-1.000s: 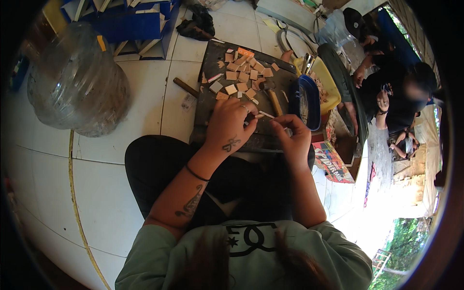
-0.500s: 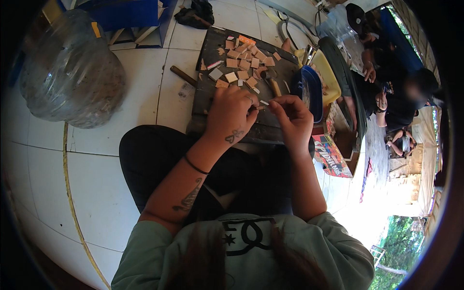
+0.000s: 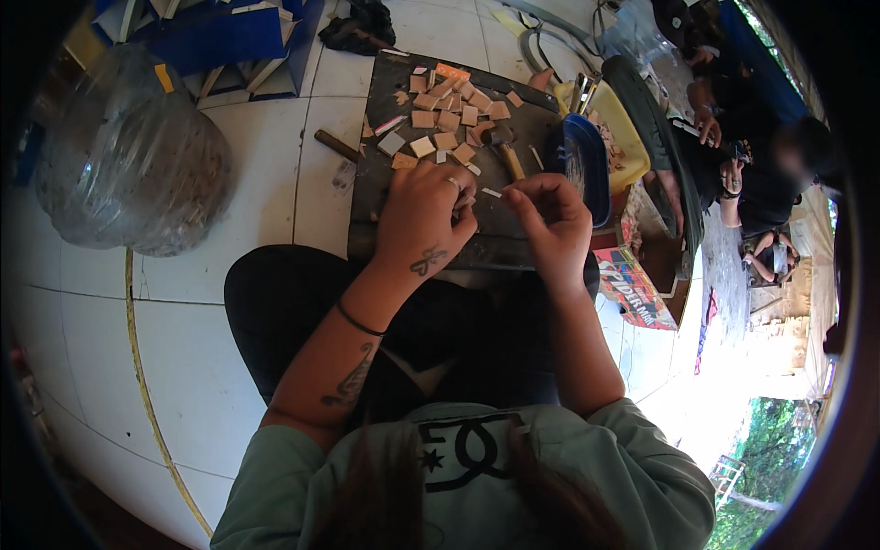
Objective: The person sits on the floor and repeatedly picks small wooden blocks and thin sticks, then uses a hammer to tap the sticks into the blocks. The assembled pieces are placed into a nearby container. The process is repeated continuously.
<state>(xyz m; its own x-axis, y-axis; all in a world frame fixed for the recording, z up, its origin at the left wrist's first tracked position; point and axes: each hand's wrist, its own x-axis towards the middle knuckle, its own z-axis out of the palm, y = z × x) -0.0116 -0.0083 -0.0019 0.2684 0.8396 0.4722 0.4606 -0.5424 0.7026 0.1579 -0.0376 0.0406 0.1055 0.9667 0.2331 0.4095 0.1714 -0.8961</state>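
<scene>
My right hand (image 3: 555, 216) is closed, thumb and finger pinching a thin white strip (image 3: 492, 192) that points toward my left hand. My left hand (image 3: 423, 209) has its fingers curled in; what they hold, if anything, is too small and hidden to make out. Both hands are over the near edge of a dark board (image 3: 367, 206), a small gap between them. Beyond my left hand lies a loose heap of small tan wooden squares (image 3: 447, 121), with a few whitish pieces among them. A hammer (image 3: 510, 158) with a wooden handle rests on the board beyond the gap.
Right of the board are a blue tray (image 3: 600, 179), a yellow container (image 3: 632, 151) and a printed cardboard box (image 3: 635, 289). A wooden handle (image 3: 337, 145) sticks out at the board's left. A large filled plastic bag (image 3: 137, 151) stands far left. Another person (image 3: 779, 183) sits at the right.
My hands have drawn slightly apart. The small piece seen at my left fingertips is now hidden, while the white strip stays in my right hand. The whole view has shifted a little.
</scene>
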